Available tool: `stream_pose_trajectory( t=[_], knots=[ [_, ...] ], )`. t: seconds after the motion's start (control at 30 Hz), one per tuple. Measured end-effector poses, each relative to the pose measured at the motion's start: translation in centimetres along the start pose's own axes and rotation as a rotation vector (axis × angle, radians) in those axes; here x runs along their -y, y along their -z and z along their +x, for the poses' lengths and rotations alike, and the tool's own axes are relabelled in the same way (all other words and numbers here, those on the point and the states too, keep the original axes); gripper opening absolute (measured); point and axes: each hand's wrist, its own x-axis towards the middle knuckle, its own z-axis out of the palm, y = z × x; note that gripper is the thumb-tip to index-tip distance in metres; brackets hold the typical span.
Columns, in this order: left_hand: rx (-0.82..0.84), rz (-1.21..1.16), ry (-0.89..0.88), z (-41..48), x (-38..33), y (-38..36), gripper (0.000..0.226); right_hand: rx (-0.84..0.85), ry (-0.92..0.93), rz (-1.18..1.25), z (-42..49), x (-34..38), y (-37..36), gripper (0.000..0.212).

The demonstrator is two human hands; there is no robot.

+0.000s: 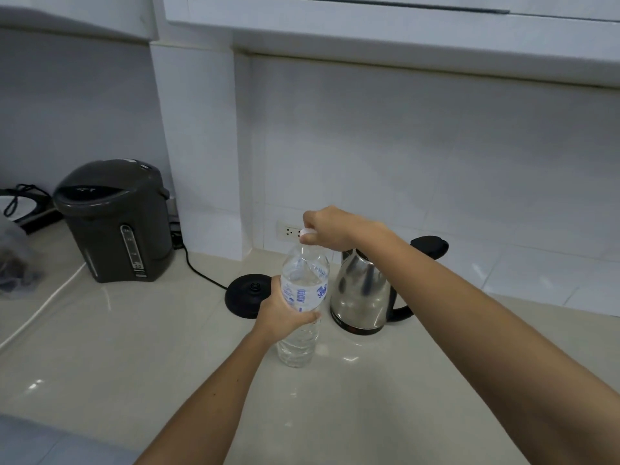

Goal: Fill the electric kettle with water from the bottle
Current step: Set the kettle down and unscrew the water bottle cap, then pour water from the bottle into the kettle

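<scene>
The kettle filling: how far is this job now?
Done: the steel kettle stands off its black base with its lid open. In hand: the left hand holds the water bottle; the right hand pinches its white cap. Left: uncapping and pouring.

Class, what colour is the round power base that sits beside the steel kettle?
Black power base, seen in the head view, the only one.

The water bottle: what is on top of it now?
The right hand closes over the white cap of the water bottle. Only the cap's edge shows; the neck thread is covered.
</scene>
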Motion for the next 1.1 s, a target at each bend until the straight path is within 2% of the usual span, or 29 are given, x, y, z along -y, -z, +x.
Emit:
stream_pose_trajectory(
  t=[0.13, 0.2, 0.27, 0.33, 0.4, 0.53, 0.67, 0.77, 0.93, 0.97, 1.07, 1.1],
  knots=[
    [0.003, 0.001, 0.0, 0.1, 0.1, 0.1, 0.089, -0.036, 0.112, 0.013, -0.1, -0.8, 0.1, 0.029],
    [0.003, 0.003, -0.008, 0.1, 0.1, 0.1, 0.088, -0.214, 0.162, 0.226, -0.9, -1.1, 0.0, 0.028],
    [0.003, 0.0, -0.013, 0.1, 0.1, 0.0, 0.088, -0.39, 0.137, 0.492, -1.9, -1.7, -0.8, 0.026],
    [-0.009, -0.024, -0.013, 0.0, 0.2, -0.2, 0.088, -0.444, 0.051, 0.572, -2.8, -3.0, -2.8, 0.024],
    [-0.033, -0.069, -0.015, -0.2, 0.4, -0.6, 0.09, -0.364, -0.067, 0.484, -3.5, -5.1, -6.4, 0.02],
    [-0.08, -0.214, -0.039, -0.9, 1.0, -2.0, 0.105, -0.053, -0.399, 0.4, -6.4, -9.5, -15.9, 0.021],
    [-0.16, -0.232, -0.067, -1.4, 1.7, -3.6, 0.115, 0.07, -0.588, 0.374, -10.2, -11.4, -23.3, 0.009],
    [-0.227, -0.222, -0.064, -1.1, 2.0, -4.6, 0.119, 0.107, -0.652, 0.363, -11.8, -11.6, -26.0, 0.009],
    [-0.353, -0.208, -0.034, -0.5, 2.1, -5.8, 0.116, 0.058, -0.695, 0.457, -13.4, -11.1, -28.1, 0.01],
    [-0.376, -0.191, -0.031, -0.4, 2.0, -5.8, 0.113, 0.069, -0.694, 0.463, -13.6, -11.0, -28.2, 0.017],
    [-0.391, -0.122, -0.039, 0.0, 1.6, -5.3, 0.105, 0.106, -0.683, 0.436, -13.2, -11.2, -26.2, 0.054],
    [-0.375, -0.106, -0.041, 0.2, 1.3, -5.0, 0.102, 0.056, -0.668, 0.426, -12.9, -11.4, -24.8, 0.054]
  ],
)
